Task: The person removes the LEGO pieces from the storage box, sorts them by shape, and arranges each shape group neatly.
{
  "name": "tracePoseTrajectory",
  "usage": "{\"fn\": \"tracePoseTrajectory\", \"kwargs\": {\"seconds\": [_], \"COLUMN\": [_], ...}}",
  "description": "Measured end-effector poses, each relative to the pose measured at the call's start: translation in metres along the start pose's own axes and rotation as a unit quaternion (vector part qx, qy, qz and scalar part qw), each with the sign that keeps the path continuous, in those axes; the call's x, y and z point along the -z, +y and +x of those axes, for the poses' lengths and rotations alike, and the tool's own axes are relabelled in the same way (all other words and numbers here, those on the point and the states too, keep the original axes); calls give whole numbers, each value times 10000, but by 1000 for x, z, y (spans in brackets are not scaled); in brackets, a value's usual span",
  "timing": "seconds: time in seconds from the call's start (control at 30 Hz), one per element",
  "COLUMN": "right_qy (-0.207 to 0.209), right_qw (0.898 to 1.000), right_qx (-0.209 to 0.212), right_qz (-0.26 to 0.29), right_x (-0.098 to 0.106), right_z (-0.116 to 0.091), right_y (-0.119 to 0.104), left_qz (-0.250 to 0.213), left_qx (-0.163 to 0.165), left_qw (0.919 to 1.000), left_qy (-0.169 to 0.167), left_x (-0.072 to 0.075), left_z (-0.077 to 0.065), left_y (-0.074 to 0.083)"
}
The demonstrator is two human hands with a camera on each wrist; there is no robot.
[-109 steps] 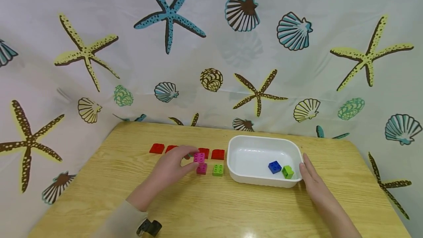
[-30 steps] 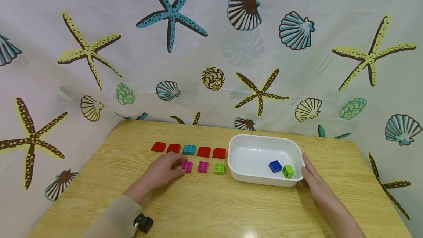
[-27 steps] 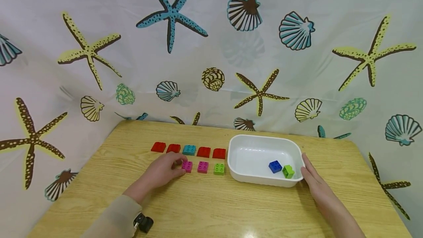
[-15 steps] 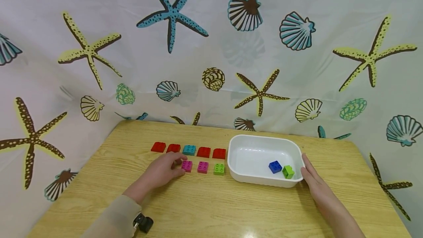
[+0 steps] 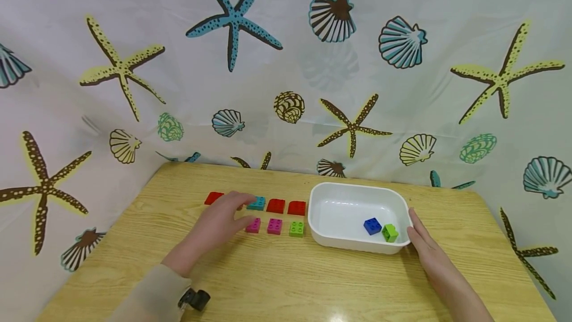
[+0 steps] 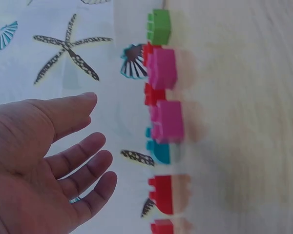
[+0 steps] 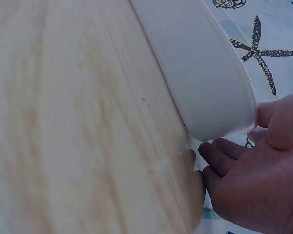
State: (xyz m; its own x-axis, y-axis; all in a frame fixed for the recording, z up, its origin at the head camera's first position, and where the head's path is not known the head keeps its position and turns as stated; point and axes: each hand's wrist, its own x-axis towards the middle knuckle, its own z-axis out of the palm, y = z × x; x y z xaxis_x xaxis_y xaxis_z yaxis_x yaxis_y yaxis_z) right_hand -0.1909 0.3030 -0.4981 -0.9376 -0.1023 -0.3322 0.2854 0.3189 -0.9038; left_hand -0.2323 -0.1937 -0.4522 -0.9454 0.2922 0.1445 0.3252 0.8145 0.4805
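Note:
My left hand (image 5: 219, 220) hovers with thumb and fingers spread, just left of a pink toy brick (image 5: 254, 225). In the left wrist view the hand is apart from the bricks and holds nothing. A second pink brick (image 5: 274, 226) and a lime green brick (image 5: 296, 229) continue that front row rightward. Behind them runs a row of red bricks (image 5: 275, 206) with one teal brick (image 5: 256, 203) among them; my left hand covers one red brick in the head view. My right hand (image 5: 426, 250) rests with extended fingers against the right end of the white tray (image 5: 353, 244).
Inside the tray lie a blue brick (image 5: 372, 226) and a tipped lime green brick (image 5: 390, 233). The tray stands right of both rows on the wooden table (image 5: 286, 282). A shell-and-starfish patterned cloth (image 5: 268, 73) hangs behind and at both sides.
My left hand carried a pink brick leftward and set it down at the front row's left end. Since then it has let go and lifted. The right hand has stayed at the tray.

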Motion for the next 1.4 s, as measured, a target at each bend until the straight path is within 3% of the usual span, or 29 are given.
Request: {"fn": "tracePoseTrajectory", "kwargs": {"seconds": [0.2,0.43,0.77,1.1,1.4], "right_qy": [5,-17,2,33,29], "right_qw": [10000,9999,10000,10000,10000], "right_qx": [-25,-125,-51,-21,-38], "right_qz": [-8,41,36,18,66], "right_x": [0,1,2,3,4], "right_z": [0,2,0,1,2], "right_y": [0,-2,-2,-1,1], "left_qz": [0,-303,-543,-485,-419], "left_qx": [-247,-467,-1133,-1246,-1222], "left_qw": [9996,9983,9917,9893,9891], "left_qy": [161,159,-287,-583,-708], "left_x": [-1,-10,-41,-71,-93], "left_z": [9,24,51,70,79], "left_y": [34,79,133,159,169]}}
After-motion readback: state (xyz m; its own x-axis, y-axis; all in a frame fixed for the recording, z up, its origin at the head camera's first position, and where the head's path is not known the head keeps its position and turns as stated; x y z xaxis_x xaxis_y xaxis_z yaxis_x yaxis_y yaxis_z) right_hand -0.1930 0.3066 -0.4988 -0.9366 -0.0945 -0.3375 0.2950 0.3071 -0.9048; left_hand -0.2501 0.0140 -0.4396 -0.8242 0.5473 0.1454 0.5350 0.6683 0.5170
